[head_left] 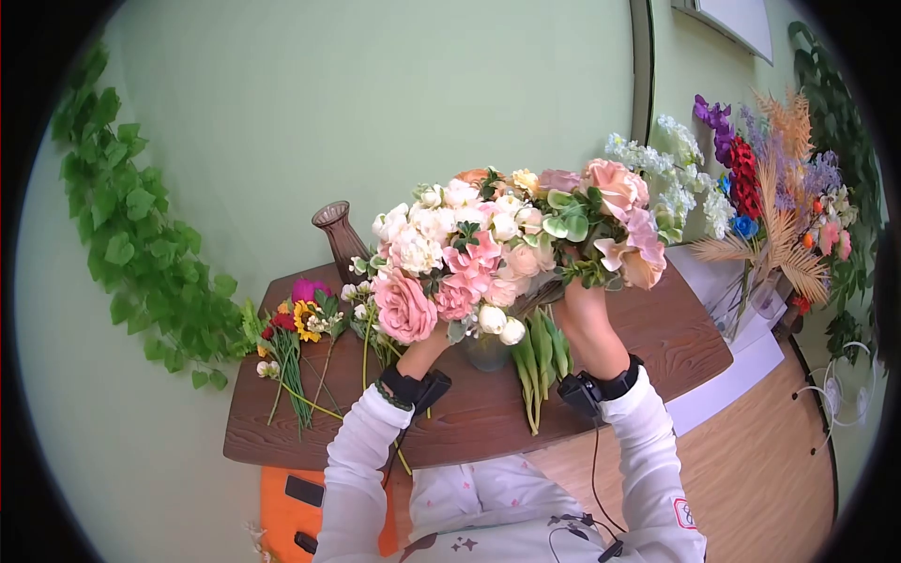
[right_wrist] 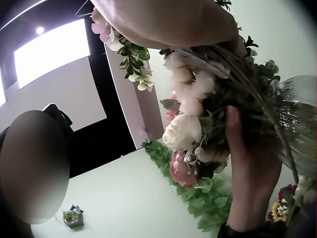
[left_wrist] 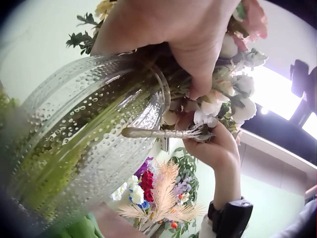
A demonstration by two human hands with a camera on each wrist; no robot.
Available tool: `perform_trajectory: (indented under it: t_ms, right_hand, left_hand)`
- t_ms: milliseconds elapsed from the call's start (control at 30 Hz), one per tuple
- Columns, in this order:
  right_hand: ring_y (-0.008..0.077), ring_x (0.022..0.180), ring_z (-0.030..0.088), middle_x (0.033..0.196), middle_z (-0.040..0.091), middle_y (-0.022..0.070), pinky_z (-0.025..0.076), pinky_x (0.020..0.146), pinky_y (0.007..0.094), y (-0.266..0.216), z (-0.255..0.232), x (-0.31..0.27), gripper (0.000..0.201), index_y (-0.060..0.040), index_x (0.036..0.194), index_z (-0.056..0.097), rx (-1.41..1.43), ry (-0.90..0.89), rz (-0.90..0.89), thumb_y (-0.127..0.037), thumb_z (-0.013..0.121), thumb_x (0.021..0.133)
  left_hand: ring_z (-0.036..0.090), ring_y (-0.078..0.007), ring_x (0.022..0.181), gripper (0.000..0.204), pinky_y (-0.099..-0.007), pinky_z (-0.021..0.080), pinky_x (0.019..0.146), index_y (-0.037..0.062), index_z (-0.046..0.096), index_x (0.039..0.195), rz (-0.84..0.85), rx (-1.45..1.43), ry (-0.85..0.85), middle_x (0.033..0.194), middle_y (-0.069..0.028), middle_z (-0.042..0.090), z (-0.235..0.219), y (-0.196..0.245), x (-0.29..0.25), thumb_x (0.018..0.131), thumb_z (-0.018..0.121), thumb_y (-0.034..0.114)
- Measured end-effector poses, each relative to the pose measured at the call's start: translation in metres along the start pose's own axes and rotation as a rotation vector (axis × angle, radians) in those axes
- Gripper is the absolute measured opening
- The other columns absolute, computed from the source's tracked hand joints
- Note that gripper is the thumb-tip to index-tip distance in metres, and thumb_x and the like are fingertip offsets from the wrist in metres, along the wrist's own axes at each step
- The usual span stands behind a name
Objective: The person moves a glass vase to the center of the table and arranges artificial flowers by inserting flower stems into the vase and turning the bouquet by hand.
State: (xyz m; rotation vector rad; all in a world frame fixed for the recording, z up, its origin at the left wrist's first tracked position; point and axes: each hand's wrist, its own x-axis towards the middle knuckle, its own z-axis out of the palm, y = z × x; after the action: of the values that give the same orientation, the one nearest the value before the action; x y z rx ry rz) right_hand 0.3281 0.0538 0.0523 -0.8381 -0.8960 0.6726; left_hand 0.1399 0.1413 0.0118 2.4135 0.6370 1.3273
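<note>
A full bouquet of pink, white and peach flowers (head_left: 406, 305) stands over a clear textured glass vase (left_wrist: 94, 124) with green stems inside. My left hand (head_left: 429, 349) grips the bunch at the vase mouth, its thumb against the stems in the left wrist view. On the other side, my right hand (head_left: 589, 324) curls round stems (right_wrist: 252, 91) under the blooms; its fingertips are partly hidden. One stem with a pale end (left_wrist: 148, 133) juts out across the vase rim beside the right hand (left_wrist: 215, 151). Flowers cover most of the vase in the head view.
Loose green leaves (head_left: 535, 366) lie in front of the vase on the brown table (head_left: 469, 432). Left of it are small cut flowers (head_left: 308, 322) and a tall brownish glass vase (head_left: 343, 239). More colourful flowers (head_left: 770, 206) stand at the right. A phone (head_left: 305, 491) lies on orange.
</note>
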Motion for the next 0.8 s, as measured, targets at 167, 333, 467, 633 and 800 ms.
perform_trajectory:
  t_ms: [167,333,467,633,800]
  right_hand:
    - [0.0162,0.1,0.048,0.109,0.051,0.0033,0.04,0.084,0.0331,0.001,0.009,-0.002,0.026,-0.0071,0.115,0.044,0.173,-0.015,0.076,-0.013,0.043,0.09]
    - [0.0136,0.087,0.051,0.096,0.053,0.0014,0.042,0.073,0.031,-0.022,0.026,-0.014,0.016,-0.0075,0.102,0.049,0.305,-0.087,-0.009,-0.013,0.048,0.087]
    - [0.0127,0.079,0.05,0.086,0.053,0.0011,0.041,0.068,0.0287,-0.019,0.024,-0.011,0.011,-0.0076,0.096,0.051,0.309,-0.072,0.035,-0.01,0.049,0.085]
    - [0.0132,0.07,0.049,0.077,0.051,0.002,0.04,0.063,0.0269,-0.036,0.018,-0.014,0.009,-0.0066,0.091,0.051,0.37,0.085,-0.018,-0.008,0.048,0.083]
    - [0.0126,0.067,0.046,0.073,0.045,0.0006,0.042,0.058,0.0281,-0.053,0.002,-0.011,0.012,-0.0063,0.094,0.048,0.444,0.312,0.032,-0.016,0.05,0.087]
  left_hand:
    - [0.052,-0.0264,0.099,0.038,-0.0339,0.04,0.085,0.0019,0.051,0.108,-0.015,-0.014,0.024,0.105,-0.012,0.056,0.008,0.005,-0.005,0.074,0.062,0.015]
    - [0.052,-0.0259,0.099,0.038,-0.0338,0.04,0.085,0.0018,0.05,0.108,-0.037,-0.034,0.043,0.105,-0.0118,0.056,0.008,0.007,-0.021,0.074,0.061,0.015]
    - [0.052,-0.0254,0.099,0.038,-0.0336,0.04,0.085,0.0017,0.05,0.108,-0.049,-0.051,0.06,0.105,-0.0116,0.056,0.007,0.006,-0.024,0.075,0.061,0.015]
    - [0.052,-0.0249,0.099,0.037,-0.0334,0.039,0.085,0.0016,0.05,0.108,-0.061,-0.073,0.07,0.104,-0.0114,0.056,0.011,0.004,-0.013,0.075,0.061,0.014]
    - [0.052,-0.0244,0.098,0.037,-0.0332,0.039,0.086,0.0015,0.05,0.108,-0.083,-0.096,0.075,0.104,-0.0112,0.056,0.002,-0.001,-0.026,0.075,0.06,0.014]
